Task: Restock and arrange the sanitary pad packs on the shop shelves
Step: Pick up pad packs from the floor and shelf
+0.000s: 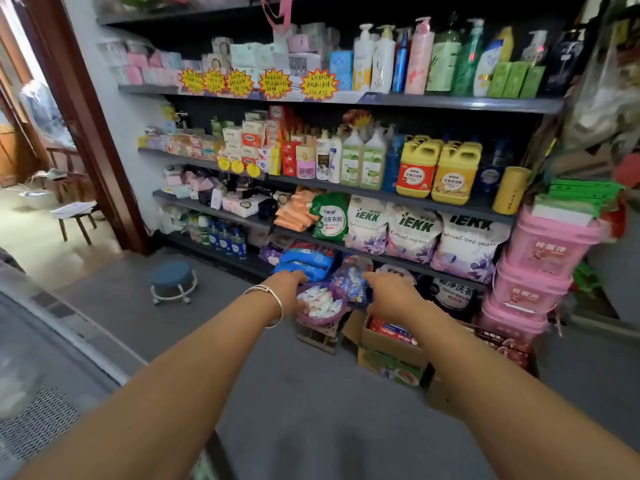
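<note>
A round purple basket point(323, 319) holding several small white and pastel packs point(320, 301) sits on a low wooden stand in front of the bottom shelf. My left hand point(287, 284), with bangles on the wrist, curls its fingers over the basket's left rim. My right hand point(393, 294) reaches down at the basket's right side, against a clear bag of small wrapped packs point(349, 280); its fingers are hidden. Pink and pale pad packs point(138, 65) are stacked at the left of the upper shelf. More pad packs point(194, 181) lie on a lower shelf at the left.
Blue packs point(306, 261) lie on the bottom shelf behind the basket. Open cardboard boxes point(388, 341) stand on the floor to the right, with stacked pink tubs point(540, 268) beyond. A small blue wheeled stool point(172, 280) sits on the grey floor to the left, near a doorway.
</note>
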